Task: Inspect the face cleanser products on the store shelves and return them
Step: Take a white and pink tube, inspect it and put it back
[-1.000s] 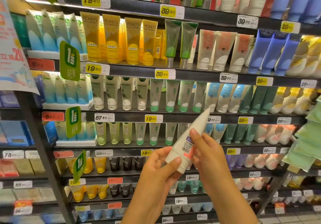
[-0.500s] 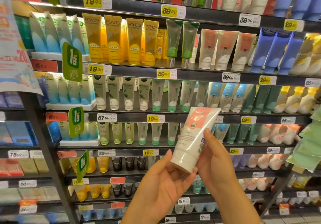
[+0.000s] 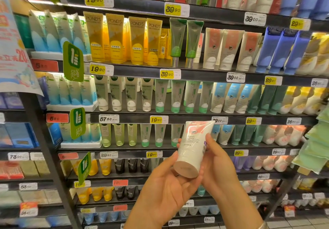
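A person stands in front of the store shelves [image 3: 195, 116], which are packed with rows of face wash tubes. Both hands are up in front of the lower shelves, and between them is one tube [image 3: 193, 147]. It is white with a pink patch near the top.

The tube stands almost straight up, leaning a little to the right at the top. Its round white cap points down and toward the camera. Its flat sealed end points up, toward the shelves.

The right hand [image 3: 216, 163] is curled around the right side of the tube. Its thumb lies on the front, and it seems to be doing most of the holding. The left hand [image 3: 167, 184] is below and to the left. Its palm faces up, with its fingers loosely spread. Its fingertips reach the cap end, so it props the tube more than it grips it.

Tubes that look the same, white with pink tops, stand in a row [image 3: 231, 49] two shelves higher, up and to the right of the hands. That is likely where this tube belongs. I cannot tell for sure where the open spot is, though there seems to be room at the left end of the row.

To put the tube back, it has to go up and a little right. The right hand is nearer and already holds it. The cap already faces down, the same way the tubes on the shelf stand.
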Demonstrator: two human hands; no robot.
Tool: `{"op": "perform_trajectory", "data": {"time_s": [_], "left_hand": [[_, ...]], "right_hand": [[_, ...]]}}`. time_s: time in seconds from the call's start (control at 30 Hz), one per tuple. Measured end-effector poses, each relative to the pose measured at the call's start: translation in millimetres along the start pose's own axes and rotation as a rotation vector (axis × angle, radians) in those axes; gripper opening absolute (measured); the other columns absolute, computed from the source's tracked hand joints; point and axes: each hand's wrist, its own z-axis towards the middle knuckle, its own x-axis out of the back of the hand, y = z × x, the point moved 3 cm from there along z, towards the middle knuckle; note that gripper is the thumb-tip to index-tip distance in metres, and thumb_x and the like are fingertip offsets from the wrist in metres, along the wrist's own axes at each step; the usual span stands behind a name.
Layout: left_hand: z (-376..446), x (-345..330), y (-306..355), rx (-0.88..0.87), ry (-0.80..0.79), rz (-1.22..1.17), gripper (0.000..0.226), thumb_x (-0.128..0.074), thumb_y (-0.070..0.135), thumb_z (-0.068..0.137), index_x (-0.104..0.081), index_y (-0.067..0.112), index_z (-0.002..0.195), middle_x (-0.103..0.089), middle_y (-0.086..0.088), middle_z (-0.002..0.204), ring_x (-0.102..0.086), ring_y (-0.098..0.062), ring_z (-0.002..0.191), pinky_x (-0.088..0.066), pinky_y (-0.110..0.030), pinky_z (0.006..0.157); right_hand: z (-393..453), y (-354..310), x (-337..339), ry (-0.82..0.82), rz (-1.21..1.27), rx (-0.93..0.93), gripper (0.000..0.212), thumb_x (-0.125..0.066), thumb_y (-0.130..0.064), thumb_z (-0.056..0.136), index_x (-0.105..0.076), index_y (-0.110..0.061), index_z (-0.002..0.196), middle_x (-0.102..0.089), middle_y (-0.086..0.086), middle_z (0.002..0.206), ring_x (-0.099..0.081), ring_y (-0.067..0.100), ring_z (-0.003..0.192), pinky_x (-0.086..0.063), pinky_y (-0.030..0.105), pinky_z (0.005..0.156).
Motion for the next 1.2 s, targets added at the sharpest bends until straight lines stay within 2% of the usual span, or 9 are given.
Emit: {"op": "perform_trajectory", "data": {"time_s": [0.13,0.2,0.3,0.4,0.57,0.67,0.77,1.0,1.2], "left_hand": [[1.1,6.1,-1.0,-0.086,0.109,0.162,0.040,-0.070,0.013,0.065,-0.069,-0.008,0.098,-0.062,-0.034,0.111,-0.066,-0.042,0.089,-0.059,-0.046,0.067],[2.3,9.7,-0.9,-0.157,0.166,0.251,0.036,-0.071,0.011,0.064,-0.068,-0.009,0.094,-0.067,-0.031,0.099,-0.069,-0.038,0.082,-0.060,-0.042,0.062],[5.1,14.7,1.0,-0.331,0.269,0.410,0.046,-0.073,0.010,0.061,-0.059,-0.005,0.102,-0.072,-0.020,0.085,-0.071,-0.027,0.073,-0.059,-0.036,0.060],[6.0,16.8,3.4,-0.511,0.371,0.657,0.048,-0.081,0.005,0.062,-0.060,0.008,0.105,-0.074,-0.009,0.092,-0.071,-0.019,0.077,-0.058,-0.031,0.064],[2.5,16.8,5.6,-0.728,0.437,1.025,0.042,-0.077,0.003,0.071,-0.063,0.028,0.101,-0.069,0.011,0.098,-0.064,-0.001,0.087,-0.053,-0.018,0.069],[1.3,13.1,5.0,-0.796,0.413,1.064,0.045,-0.074,-0.003,0.071,-0.062,0.026,0.102,-0.066,0.005,0.103,-0.062,0.003,0.086,-0.050,-0.011,0.066],[0.7,11.1,4.4,-0.822,0.411,1.085,0.045,-0.075,-0.002,0.070,-0.061,0.029,0.099,-0.062,0.002,0.108,-0.064,-0.004,0.088,-0.053,-0.020,0.070],[-1.7,5.6,1.8,-0.847,0.405,1.173,0.046,-0.077,0.007,0.070,-0.059,0.039,0.098,-0.054,0.013,0.111,-0.061,0.005,0.088,-0.053,-0.020,0.072],[-4.4,1.9,1.7,-0.898,0.436,1.255,0.048,-0.076,0.005,0.072,-0.057,0.040,0.098,-0.052,0.019,0.109,-0.058,-0.002,0.098,-0.053,-0.023,0.079]], "right_hand": [[1.6,-0.3,2.8,-0.007,-0.020,0.014,0.039,-0.052,-0.028,0.086,-0.060,-0.002,0.113,-0.069,0.021,0.100,-0.068,0.030,0.082,-0.056,0.039,0.062],[1.5,-2.3,5.5,-0.017,-0.063,0.053,0.036,-0.055,-0.023,0.082,-0.062,0.000,0.109,-0.070,0.019,0.092,-0.070,0.029,0.076,-0.057,0.037,0.056],[0.8,-4.6,9.0,-0.029,-0.172,0.111,0.034,-0.058,-0.019,0.080,-0.064,0.001,0.107,-0.070,0.019,0.094,-0.069,0.027,0.079,-0.058,0.036,0.060],[0.8,-4.0,9.7,-0.066,-0.221,0.137,0.033,-0.059,-0.022,0.078,-0.066,-0.003,0.103,-0.072,0.011,0.085,-0.069,0.020,0.074,-0.058,0.031,0.061],[1.1,-2.8,12.6,-0.083,-0.156,0.139,0.027,-0.060,-0.027,0.078,-0.071,-0.008,0.095,-0.071,0.012,0.091,-0.068,0.024,0.084,-0.054,0.042,0.078],[-0.5,-2.1,11.5,-0.101,-0.069,0.135,0.033,-0.059,-0.027,0.077,-0.068,-0.004,0.099,-0.070,0.017,0.096,-0.068,0.027,0.088,-0.058,0.043,0.075],[-1.7,-0.1,10.2,-0.115,0.009,0.138,0.036,-0.055,-0.027,0.079,-0.064,-0.001,0.102,-0.070,0.019,0.091,-0.070,0.026,0.083,-0.059,0.040,0.067],[-1.2,3.6,13.1,-0.090,0.065,0.120,0.042,-0.051,-0.030,0.078,-0.061,-0.001,0.107,-0.067,0.024,0.102,-0.066,0.033,0.095,-0.051,0.050,0.088],[-2.0,5.2,12.5,-0.103,0.143,0.087,0.043,-0.049,-0.029,0.080,-0.059,-0.002,0.112,-0.064,0.026,0.112,-0.059,0.038,0.108,-0.041,0.054,0.097]]}}
